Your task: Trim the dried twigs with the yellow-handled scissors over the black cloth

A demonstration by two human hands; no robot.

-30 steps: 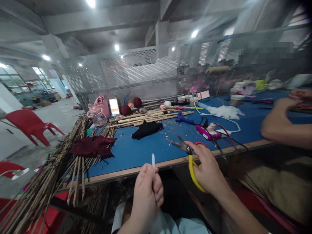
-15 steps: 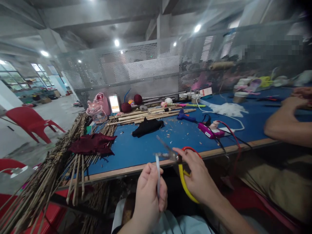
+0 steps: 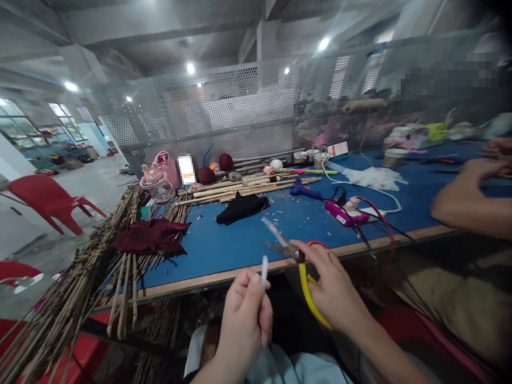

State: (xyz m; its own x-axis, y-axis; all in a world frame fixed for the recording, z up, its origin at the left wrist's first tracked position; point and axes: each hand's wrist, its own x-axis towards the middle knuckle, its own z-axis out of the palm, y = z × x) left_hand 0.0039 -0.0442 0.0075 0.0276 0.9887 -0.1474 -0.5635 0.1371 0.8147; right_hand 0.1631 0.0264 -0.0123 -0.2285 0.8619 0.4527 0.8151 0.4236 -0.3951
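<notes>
My left hand [image 3: 248, 309] pinches a thin whitish strip [image 3: 264, 271] between thumb and fingers, its tip pointing up; what it is made of I cannot tell. To the right, my right hand [image 3: 326, 272] grips a pair of scissors [image 3: 296, 254] with one yellow and one red handle. The scissor blades are parted and point up and left, a little above and apart from the strip. Both hands are in front of the near edge of the blue table [image 3: 224, 248]. A black cloth piece [image 3: 242, 208] lies on the table beyond them.
Bundled twigs [image 3: 76, 277] and a dark red cloth [image 3: 152, 236] lie at the left. Behind are wooden sticks [image 3: 224, 190], a blue glue gun [image 3: 304, 189] and a purple power strip [image 3: 344, 213] with cords. Another person's arm [image 3: 472, 197] rests at the right.
The scissors have moved right and slightly down, away from the strip, which they overlapped before. The strip now leans more to the right, with its tip lower. My left hand has barely moved.
</notes>
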